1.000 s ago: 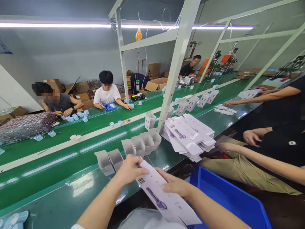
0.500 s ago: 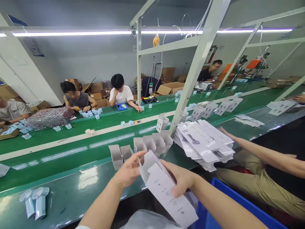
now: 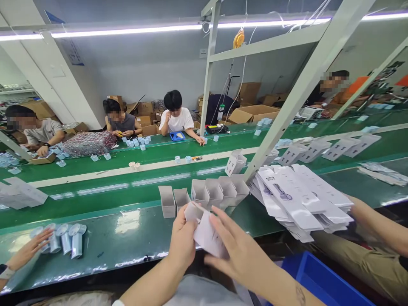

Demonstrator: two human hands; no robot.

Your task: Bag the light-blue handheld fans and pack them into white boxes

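A white carton (image 3: 208,236) is between my two hands, above the table's front edge. My left hand (image 3: 183,240) grips its left side near the top flaps. Against its right side is my right hand (image 3: 234,242), fingers spread and somewhat blurred. Just behind stand several open-topped white boxes (image 3: 219,191) in a row. To the right lies a pile of flat printed cartons (image 3: 296,195), leaning beside a metal post.
A blue bin (image 3: 321,276) is at lower right, near another person's arm (image 3: 379,225). At left, a person's hand (image 3: 35,244) touches light-blue parts (image 3: 76,240). People sit beyond the green conveyor (image 3: 121,193); a slanted post (image 3: 306,89) rises at right.
The view has swung right to left. The carton is now more upright, and my left hand has closed on it while my right fingers have spread. A person's hand and more light-blue parts appear at left.
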